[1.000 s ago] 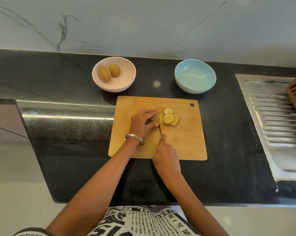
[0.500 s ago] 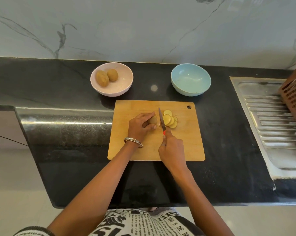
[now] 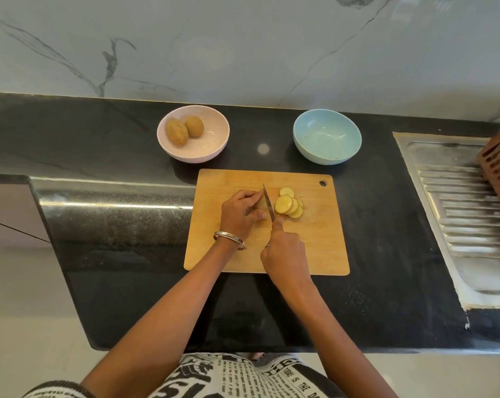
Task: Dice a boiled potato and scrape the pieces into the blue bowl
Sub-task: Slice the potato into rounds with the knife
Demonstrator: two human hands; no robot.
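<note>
A wooden cutting board (image 3: 315, 248) lies on the black counter. My left hand (image 3: 240, 212) pins the rest of a boiled potato (image 3: 261, 204) to the board; most of it is hidden under my fingers. My right hand (image 3: 283, 254) grips a knife (image 3: 268, 203) whose blade stands against the potato's cut end. Several round yellow potato slices (image 3: 288, 204) lie overlapped just right of the blade. The blue bowl (image 3: 327, 140) stands behind the board at the right, with nothing in it.
A pink bowl (image 3: 211, 145) with two whole potatoes (image 3: 184, 129) sits behind the board at the left. A steel sink drainboard (image 3: 461, 214) and a brown slotted basket (image 3: 498, 165) lie at the right. The marble wall backs the counter.
The knife has shifted left from the slice pile onto the uncut piece under my left hand. One more slice has joined the pile since a second ago.
</note>
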